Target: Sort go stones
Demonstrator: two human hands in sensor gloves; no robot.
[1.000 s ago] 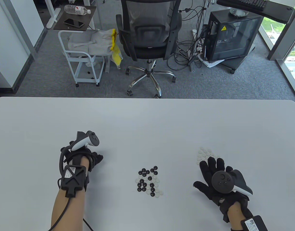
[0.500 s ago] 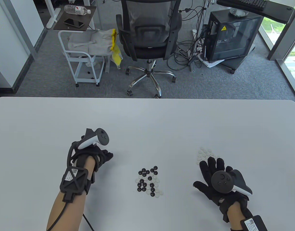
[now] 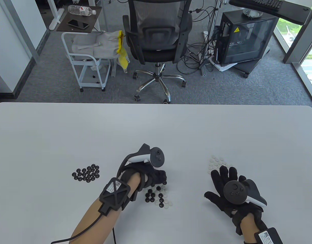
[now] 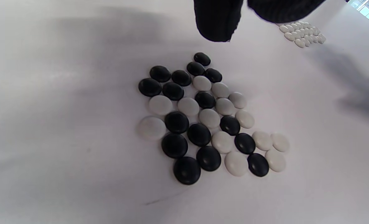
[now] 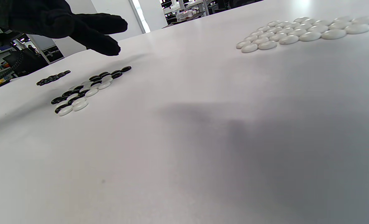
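Your left hand (image 3: 156, 178) sits over the far edge of the mixed cluster (image 4: 209, 119) at mid-table. Its fingers (image 4: 218, 21) hang just above the topmost black stones, curled loosely; whether they already pinch a stone cannot be told from any view. Your right hand (image 3: 226, 188) lies flat on the table (image 3: 156, 127), fingers spread and holding nothing, just this side of the white pile (image 3: 217, 162).

Sorted black pile (image 3: 86, 174) lies well to the left, apart from the cluster.

Judgement on the pick: take the outermost black stone (image 4: 202, 58) at the cluster's far tip. It has free table around most of its rim, so you can pinch it without nudging neighbours. Stones in the middle touch white ones on several sides; leave those until the edges are cleared. Come straight down and lift before travelling, since these smooth domes likely skate on the bare top. The right hand is placed to work white stones from the near-right edge.

Writing: a printed code label on each wrist mount, too small to read. Yellow warning triangle on the black cabinet (image 3: 241, 38) behind; no text legible.
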